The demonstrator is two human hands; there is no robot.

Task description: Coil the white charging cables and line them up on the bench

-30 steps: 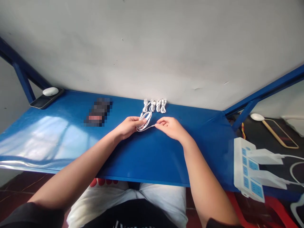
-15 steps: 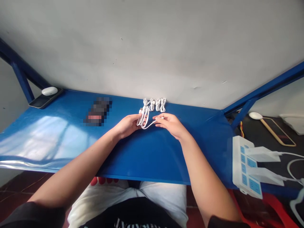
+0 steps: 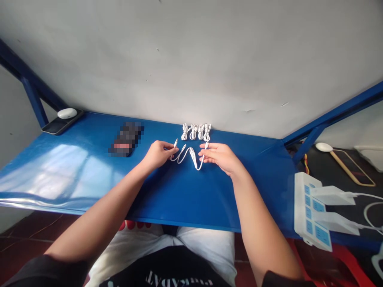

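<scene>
A white charging cable [image 3: 193, 154] stretches in loose waves between my two hands over the blue table [image 3: 185, 195]. My left hand [image 3: 161, 153] pinches it just below one plug, which points up towards the wall. The other plug end is pinched between thumb and fingers of my right hand [image 3: 218, 156]. Behind the hands, close to the wall, several bundled white cables [image 3: 193, 131] stand in a row, each tied round its middle.
A dark, pixelated item [image 3: 127, 139] lies on the left of the table. A white oval object [image 3: 67, 113] rests on a black phone-like slab [image 3: 60, 124] at the far left corner. On the right, a white power strip [image 3: 311, 211] holds two plugged-in chargers. Blue frame bars [image 3: 335, 113] flank the table.
The cable was gathered in loops at my left hand; now it is drawn out into waves between both hands. My right hand has moved slightly right, and the view has shifted a little.
</scene>
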